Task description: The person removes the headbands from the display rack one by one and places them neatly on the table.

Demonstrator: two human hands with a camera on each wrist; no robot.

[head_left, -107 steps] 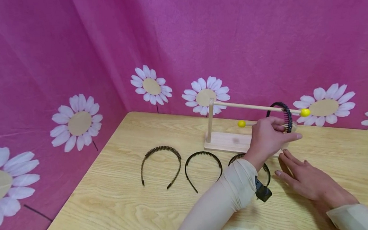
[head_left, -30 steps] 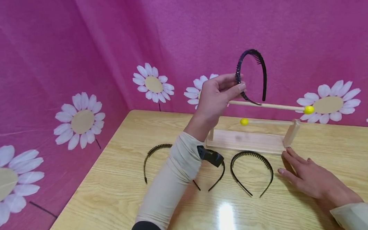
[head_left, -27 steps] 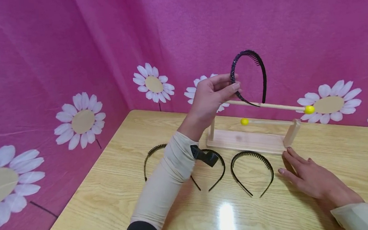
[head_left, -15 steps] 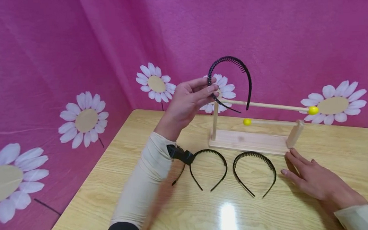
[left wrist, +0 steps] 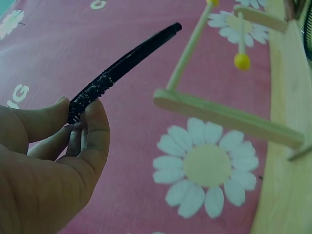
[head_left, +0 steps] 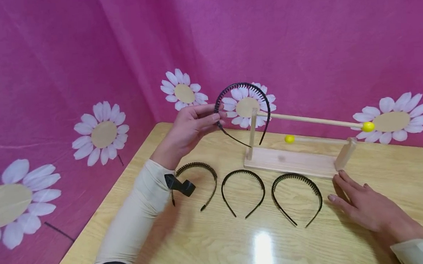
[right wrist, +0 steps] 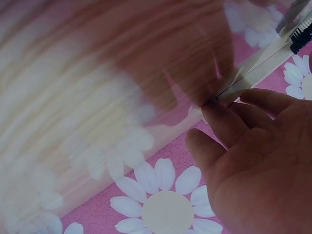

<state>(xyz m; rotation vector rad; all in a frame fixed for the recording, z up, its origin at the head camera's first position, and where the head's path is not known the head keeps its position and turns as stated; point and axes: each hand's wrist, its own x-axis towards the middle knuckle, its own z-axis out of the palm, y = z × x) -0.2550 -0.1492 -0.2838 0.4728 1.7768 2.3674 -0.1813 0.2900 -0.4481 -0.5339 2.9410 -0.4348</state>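
My left hand (head_left: 187, 127) pinches one side of a black toothed headband (head_left: 241, 85), held upright in the air with its ends downward. In the left wrist view this headband (left wrist: 92, 92) shows glittery specks, and thumb and fingers press it from both sides. It overlaps the left post of the wooden stand (head_left: 292, 159) in the head view. That stand carries two rods tipped with yellow knobs (head_left: 368, 126), and no headband hangs on them. My right hand (head_left: 375, 211), fingers extended, rests on the table with its fingertips at the stand's right front corner.
Three headbands lie in a row on the wooden table (head_left: 210, 243): a brownish one (head_left: 214, 175) at left, a thin black one (head_left: 260, 181) in the middle, a black toothed one (head_left: 316, 186) at right. A pink curtain (head_left: 281, 32) with daisies hangs behind.
The left hand has drawn the black headband off the upper rod and carried it left, then lower. The headband has turned to face the camera. The right hand has stayed at the stand's corner.
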